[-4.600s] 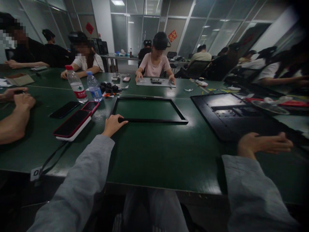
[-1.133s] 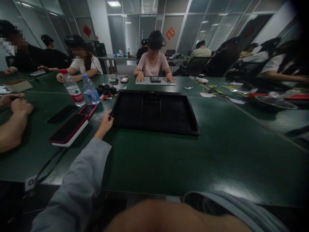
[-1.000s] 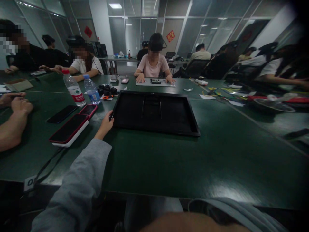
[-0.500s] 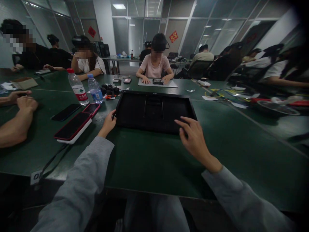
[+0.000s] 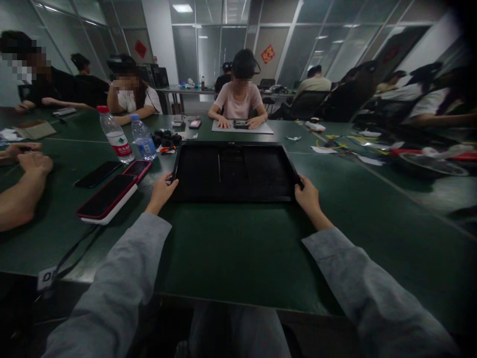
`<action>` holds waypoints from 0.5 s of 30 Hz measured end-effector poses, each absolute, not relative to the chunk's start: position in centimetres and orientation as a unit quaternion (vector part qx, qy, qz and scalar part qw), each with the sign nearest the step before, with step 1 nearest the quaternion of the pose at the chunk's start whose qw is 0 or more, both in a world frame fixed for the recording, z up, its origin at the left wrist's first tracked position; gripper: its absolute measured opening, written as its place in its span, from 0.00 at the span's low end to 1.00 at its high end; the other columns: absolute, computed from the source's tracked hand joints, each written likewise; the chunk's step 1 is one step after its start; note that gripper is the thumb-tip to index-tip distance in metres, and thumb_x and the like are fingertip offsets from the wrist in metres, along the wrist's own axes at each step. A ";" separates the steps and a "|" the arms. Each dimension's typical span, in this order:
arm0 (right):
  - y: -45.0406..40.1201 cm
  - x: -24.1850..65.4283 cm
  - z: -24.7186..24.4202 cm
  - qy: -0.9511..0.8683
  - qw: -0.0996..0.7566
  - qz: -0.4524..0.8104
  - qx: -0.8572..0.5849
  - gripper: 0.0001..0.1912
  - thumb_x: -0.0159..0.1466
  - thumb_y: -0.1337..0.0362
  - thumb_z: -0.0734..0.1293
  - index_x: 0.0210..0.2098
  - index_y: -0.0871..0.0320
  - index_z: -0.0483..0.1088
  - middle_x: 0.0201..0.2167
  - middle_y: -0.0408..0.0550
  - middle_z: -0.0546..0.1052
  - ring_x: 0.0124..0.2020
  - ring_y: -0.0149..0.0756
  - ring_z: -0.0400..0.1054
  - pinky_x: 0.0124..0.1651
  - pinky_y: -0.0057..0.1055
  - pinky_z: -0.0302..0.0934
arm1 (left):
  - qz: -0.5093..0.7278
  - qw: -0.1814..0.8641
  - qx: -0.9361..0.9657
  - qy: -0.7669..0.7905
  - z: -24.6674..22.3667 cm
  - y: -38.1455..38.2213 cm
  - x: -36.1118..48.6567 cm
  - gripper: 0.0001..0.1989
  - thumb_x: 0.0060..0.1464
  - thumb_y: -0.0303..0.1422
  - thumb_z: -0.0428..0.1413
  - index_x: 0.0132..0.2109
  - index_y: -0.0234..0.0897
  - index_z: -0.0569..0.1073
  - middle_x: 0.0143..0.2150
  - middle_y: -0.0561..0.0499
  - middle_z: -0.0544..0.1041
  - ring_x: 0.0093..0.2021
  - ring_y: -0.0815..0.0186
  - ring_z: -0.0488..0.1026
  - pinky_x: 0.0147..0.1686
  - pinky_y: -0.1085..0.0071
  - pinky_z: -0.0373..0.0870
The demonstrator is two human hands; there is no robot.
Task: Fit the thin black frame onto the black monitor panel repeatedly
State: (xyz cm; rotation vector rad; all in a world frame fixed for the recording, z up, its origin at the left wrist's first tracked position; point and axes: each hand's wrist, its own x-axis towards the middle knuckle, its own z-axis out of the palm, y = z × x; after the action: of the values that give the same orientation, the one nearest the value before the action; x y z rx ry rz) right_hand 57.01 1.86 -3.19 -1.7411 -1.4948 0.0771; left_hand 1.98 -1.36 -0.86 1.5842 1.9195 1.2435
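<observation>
A shallow black rectangular tray-like panel with a raised rim lies in front of me on the green table. Two thin upright lines run down the middle of its inner face. My left hand grips its left edge, thumb on the near side and the other fingers partly hidden behind the rim. On the opposite edge, my right hand is closed in the same way, with its thumb against the rim. Whether the panel's underside rests fully on the table is hidden.
Left of the panel lie a red-cased phone on a white block, a dark phone and two bottles, one red-capped, one blue-capped. A co-worker's arm rests at far left. Cables and a metal bowl lie right.
My right hand has come down from hovering open over the panel's right part and closed on its right edge. The panel has turned slightly and sits straighter. My left hand keeps its hold.
</observation>
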 end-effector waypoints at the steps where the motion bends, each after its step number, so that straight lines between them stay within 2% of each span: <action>1: 2.1 57.0 -3.2 -0.595 0.417 0.033 -0.686 0.33 0.64 0.61 0.61 0.66 0.66 0.71 0.60 0.66 0.78 0.63 0.58 0.73 0.67 0.58 0.65 | 0.437 0.171 0.558 0.685 -0.8 -1.4 2.0 0.27 0.60 0.37 0.61 0.64 0.31 0.76 0.56 0.35 0.83 0.49 0.53 0.82 0.54 0.56 0.78; 7: 2.6 57.3 -3.6 -0.596 0.467 0.077 -0.648 0.31 0.61 0.61 0.64 0.63 0.59 0.75 0.57 0.58 0.81 0.60 0.54 0.75 0.65 0.58 0.68 | 0.427 0.110 0.542 0.716 -0.3 -2.0 1.8 0.24 0.60 0.38 0.61 0.61 0.35 0.80 0.54 0.39 0.84 0.52 0.52 0.82 0.58 0.55 0.75; 15: 2.2 56.9 -3.5 -0.611 0.445 0.071 -0.651 0.31 0.64 0.60 0.63 0.65 0.61 0.72 0.60 0.61 0.79 0.63 0.55 0.73 0.68 0.57 0.65 | 0.404 0.081 0.548 0.728 0.1 -2.6 2.1 0.22 0.62 0.41 0.60 0.58 0.36 0.81 0.54 0.38 0.84 0.55 0.48 0.81 0.60 0.52 0.72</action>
State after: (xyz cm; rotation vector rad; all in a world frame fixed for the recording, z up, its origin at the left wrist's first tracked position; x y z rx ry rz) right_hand 56.93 2.21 -3.52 -1.6129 -1.5141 0.1749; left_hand 2.05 -2.61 0.07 1.6382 2.1758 1.2073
